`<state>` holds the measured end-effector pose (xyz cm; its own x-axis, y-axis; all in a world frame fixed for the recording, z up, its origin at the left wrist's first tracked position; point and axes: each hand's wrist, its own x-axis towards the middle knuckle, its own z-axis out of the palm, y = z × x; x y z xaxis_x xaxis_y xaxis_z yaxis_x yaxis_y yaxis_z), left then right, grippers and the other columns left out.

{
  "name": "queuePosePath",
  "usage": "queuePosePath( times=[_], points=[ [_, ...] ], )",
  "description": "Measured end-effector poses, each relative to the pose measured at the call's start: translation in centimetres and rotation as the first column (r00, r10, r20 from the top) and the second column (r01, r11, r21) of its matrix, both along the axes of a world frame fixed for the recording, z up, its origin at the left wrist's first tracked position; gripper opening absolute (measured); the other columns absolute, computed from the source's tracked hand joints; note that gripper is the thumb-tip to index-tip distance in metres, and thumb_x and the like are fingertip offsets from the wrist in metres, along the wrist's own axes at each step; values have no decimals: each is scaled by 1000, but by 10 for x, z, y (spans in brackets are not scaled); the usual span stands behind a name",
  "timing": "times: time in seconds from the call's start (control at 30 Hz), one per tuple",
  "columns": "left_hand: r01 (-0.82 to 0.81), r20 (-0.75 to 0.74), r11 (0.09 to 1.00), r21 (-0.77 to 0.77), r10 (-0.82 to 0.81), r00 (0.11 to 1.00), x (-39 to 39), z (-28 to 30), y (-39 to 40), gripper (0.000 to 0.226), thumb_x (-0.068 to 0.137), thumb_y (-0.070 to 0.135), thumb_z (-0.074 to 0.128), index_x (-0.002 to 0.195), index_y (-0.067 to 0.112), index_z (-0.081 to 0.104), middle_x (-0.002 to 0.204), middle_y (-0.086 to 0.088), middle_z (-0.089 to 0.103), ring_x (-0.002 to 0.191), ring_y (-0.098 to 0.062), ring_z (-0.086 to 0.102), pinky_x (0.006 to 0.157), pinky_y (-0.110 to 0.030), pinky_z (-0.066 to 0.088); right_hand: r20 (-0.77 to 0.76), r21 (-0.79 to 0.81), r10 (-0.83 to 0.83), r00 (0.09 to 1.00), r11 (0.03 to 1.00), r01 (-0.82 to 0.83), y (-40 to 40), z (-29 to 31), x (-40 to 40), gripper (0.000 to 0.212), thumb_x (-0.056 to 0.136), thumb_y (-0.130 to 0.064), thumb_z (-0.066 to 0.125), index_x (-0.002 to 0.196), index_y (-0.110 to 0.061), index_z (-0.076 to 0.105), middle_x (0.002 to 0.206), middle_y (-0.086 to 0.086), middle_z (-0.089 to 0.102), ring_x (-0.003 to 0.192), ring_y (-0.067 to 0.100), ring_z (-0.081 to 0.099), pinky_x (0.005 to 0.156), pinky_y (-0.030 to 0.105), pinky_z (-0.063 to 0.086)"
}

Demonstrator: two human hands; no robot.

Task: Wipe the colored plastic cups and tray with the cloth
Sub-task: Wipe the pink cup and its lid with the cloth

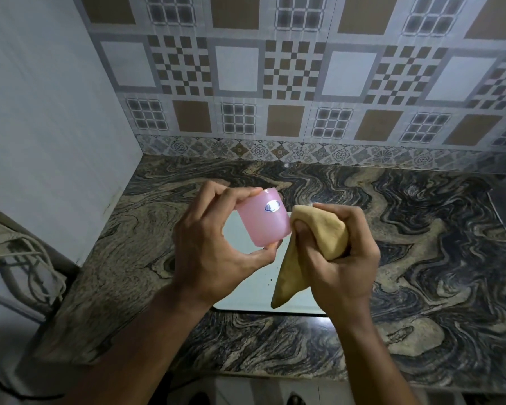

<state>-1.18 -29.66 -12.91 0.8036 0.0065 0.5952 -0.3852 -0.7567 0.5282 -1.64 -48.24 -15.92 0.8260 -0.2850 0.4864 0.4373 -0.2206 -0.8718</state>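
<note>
The left hand [214, 244] had its grip clamped on a pink cup [263, 220], thumb at one end and fingers at the other, the cup tilted on its side in the air. The right hand [339, 258] was closed around a bunched tan cloth [324, 232], which touched the cup's side. Both hung above a pale tray [246, 290] lying on the marbled table [421, 258].

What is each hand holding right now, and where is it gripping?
The left hand holds the pink cup by its two ends. The right hand clutches the bunched tan cloth around its middle.
</note>
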Motion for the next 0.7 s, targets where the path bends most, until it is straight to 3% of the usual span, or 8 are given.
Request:
queuePosePath(
  times=[0.13, 0.27, 0.37, 0.43, 0.53, 0.6, 0.7],
  points=[
    [31, -24, 988, -154, -35, 999, 3, -3, 0, 71, 60, 45, 94, 119, 17, 66, 117, 3, 63, 102, -12, 65, 82, -40, 58, -63, 111, 29, 998, 994, -22, -5, -5, -5, 27, 85, -17, 83, 109, -19, 69, 103, 5, 74, 91, 18, 70, 80, 44, 61],
    [52, -22, 978, -201, -58, 998, 5, -8, -2, 74, 63, 44, 94, 126, 16, 65, 117, 1, 64, 106, -13, 66, 87, -40, 58, 62, 4, 39, 997, 999, -39, -1, -1, -13, 31, 85, -13, 83, 110, -22, 67, 106, -2, 73, 95, 15, 73, 82, 33, 59],
    [133, -6, 972, -191, -137, 991, 5, -12, -2, 77, 67, 48, 94, 133, 18, 67, 113, -1, 60, 101, -19, 66, 85, -35, 57, 177, -162, 72, 982, 986, -43, 1, 10, -10, 28, 89, -19, 84, 111, -19, 67, 109, 2, 72, 100, 20, 73, 82, 34, 59],
    [170, 29, 968, -185, -167, 986, 4, -14, -2, 73, 68, 46, 94, 130, 17, 68, 110, 0, 57, 96, -20, 64, 84, -27, 54, 167, -190, 68, 984, 981, -36, 0, 16, -2, 27, 90, -22, 83, 112, -18, 69, 109, 3, 73, 100, 22, 73, 79, 39, 60],
    [193, 69, 965, -179, -183, 981, 7, -16, 4, 72, 65, 36, 96, 129, 15, 69, 111, -2, 56, 96, -24, 64, 84, -33, 57, 91, -112, 105, 990, 989, -94, -5, 24, 13, 25, 90, -14, 85, 111, -11, 71, 110, 1, 75, 98, 21, 75, 79, 43, 61],
    [225, 64, 950, -218, -216, 974, 8, -18, 6, 73, 62, 30, 94, 128, 16, 67, 115, -3, 56, 101, -27, 66, 85, -42, 59, 53, -75, 92, 994, 993, -88, -7, 29, 23, 23, 90, -8, 85, 109, -10, 71, 106, -5, 76, 95, 16, 74, 80, 35, 60],
    [282, 42, 871, -402, -290, 956, 9, -26, 6, 71, 63, 27, 88, 125, 24, 55, 122, -11, 55, 110, -29, 65, 93, -36, 56, 47, 69, 61, 997, 996, -64, -10, 33, 28, 25, 89, -2, 83, 107, -12, 69, 97, -17, 74, 86, -1, 68, 74, 17, 54]
  ],
)
